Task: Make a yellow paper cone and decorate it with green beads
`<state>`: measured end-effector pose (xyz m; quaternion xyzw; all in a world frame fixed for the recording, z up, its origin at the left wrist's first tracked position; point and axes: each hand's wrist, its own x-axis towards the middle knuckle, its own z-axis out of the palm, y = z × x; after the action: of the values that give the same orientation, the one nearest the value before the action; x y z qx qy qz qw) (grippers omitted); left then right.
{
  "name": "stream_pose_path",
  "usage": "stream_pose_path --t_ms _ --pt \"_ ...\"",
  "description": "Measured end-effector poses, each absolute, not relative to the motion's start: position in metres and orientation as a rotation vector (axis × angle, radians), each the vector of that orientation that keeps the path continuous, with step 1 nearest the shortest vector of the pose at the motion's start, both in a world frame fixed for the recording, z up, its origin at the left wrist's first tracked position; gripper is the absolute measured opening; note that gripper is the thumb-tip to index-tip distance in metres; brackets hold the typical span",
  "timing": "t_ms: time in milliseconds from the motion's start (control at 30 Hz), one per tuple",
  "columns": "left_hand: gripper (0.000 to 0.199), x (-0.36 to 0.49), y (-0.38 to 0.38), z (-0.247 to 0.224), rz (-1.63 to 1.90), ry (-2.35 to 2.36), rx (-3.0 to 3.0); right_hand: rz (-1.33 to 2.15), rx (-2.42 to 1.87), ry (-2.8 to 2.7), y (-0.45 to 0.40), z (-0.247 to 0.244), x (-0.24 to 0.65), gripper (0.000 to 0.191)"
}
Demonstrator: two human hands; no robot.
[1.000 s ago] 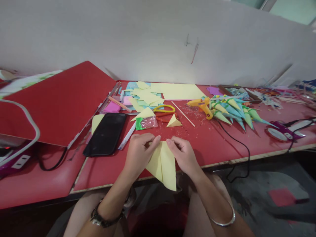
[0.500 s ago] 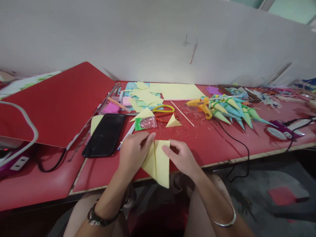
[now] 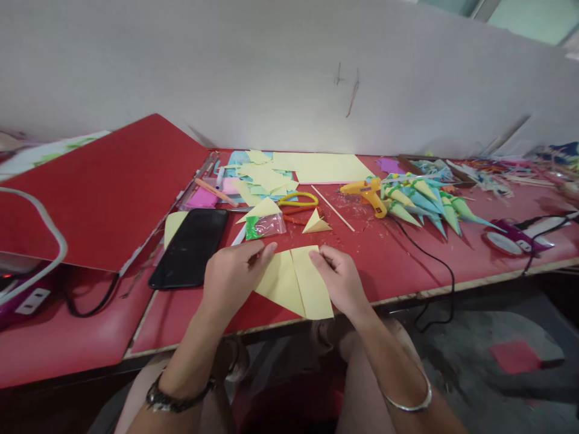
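Observation:
A piece of pale yellow paper with a crease down its middle is held between my two hands, above the front edge of the red table. My left hand pinches its left side, with thumb and fingers pressed together. At the upper right corner, my right hand grips the paper, thumb on top. Just beyond the paper lie a small folded yellow paper piece and a small clear packet with a green end. Scissors with yellow and red handles rest behind them.
A black phone lies left of my hands. Yellow paper scraps and a yellow sheet are at the back. Right of them are a yellow glue gun with a black cord, a thin stick and several blue and yellow paper cones.
The creased paper has opened out flatter and risen, its lower end swinging up and to the right. My left hand has shifted left, widening the gap between the hands.

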<state>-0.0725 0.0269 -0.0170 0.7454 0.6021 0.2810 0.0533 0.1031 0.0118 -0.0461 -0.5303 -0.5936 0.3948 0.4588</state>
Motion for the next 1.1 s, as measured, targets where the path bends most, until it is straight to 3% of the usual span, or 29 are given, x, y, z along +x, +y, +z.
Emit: stream_pose_path --t_ms 500,633,767,933,1000,1100 --pt "0.04 -0.0796 0.0288 -0.0205 0.884 1.918 2.263 0.93 -1.302 -1.398 0.0131 -0.0458 0.1058 0.036" --pt "0.041 -0.0799 0.0272 -0.0219 0.929 1.92 2.293 0.995 -1.244 -1.454 0.0131 -0.0445 0.1057 0.022" --pt "0.04 -0.0779 0.0247 -0.0216 1.121 1.906 2.266 1.073 -1.235 -1.643 0.0108 -0.0436 0.1052 0.014" --pt "0.018 -0.0789 0.0298 -0.0192 1.631 1.6 1.759 0.927 -1.326 -1.475 0.0121 -0.0453 0.1085 0.031" --pt "0.028 -0.0784 0.033 -0.0208 1.724 1.425 1.518 0.885 -1.337 -1.354 0.0131 -0.0454 0.1085 0.032" --pt "0.041 -0.0722 0.033 -0.026 1.524 1.233 1.522 0.893 -1.371 -1.272 0.0131 -0.0464 0.1051 0.033"
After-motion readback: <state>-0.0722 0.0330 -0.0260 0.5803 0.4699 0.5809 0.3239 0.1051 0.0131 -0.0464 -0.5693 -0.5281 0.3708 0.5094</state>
